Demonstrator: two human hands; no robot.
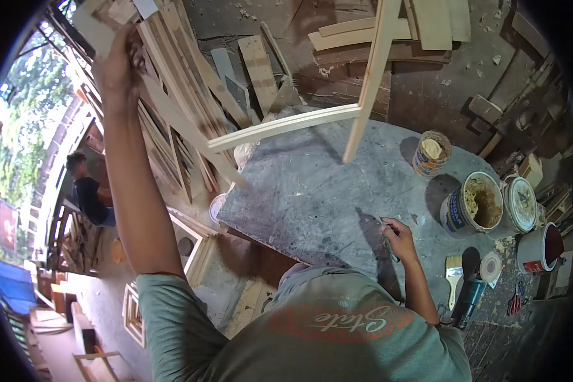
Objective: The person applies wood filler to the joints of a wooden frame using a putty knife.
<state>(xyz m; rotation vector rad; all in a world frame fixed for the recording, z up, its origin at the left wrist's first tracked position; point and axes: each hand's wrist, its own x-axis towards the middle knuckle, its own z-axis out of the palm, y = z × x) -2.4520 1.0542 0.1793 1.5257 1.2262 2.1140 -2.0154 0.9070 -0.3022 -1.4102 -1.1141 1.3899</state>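
My left hand (118,70) is raised at the upper left, its fingers closed around one side of a pale wooden frame (286,127). The frame tilts over the far part of a grey, stained table (299,197); its crossbar joins two long side pieces. Low over the near side of the table, my right hand (399,239) is closed on a small thin tool (388,245) with a greenish handle. Its working end is too small to make out.
On the table's right stand a small tub of pale paste (431,153) and a larger bucket of filler (477,204). A paintbrush (453,280) and red-handled scissors (516,302) lie farther right. Long wooden strips (178,70) lean at left. Another person (89,191) is at far left.
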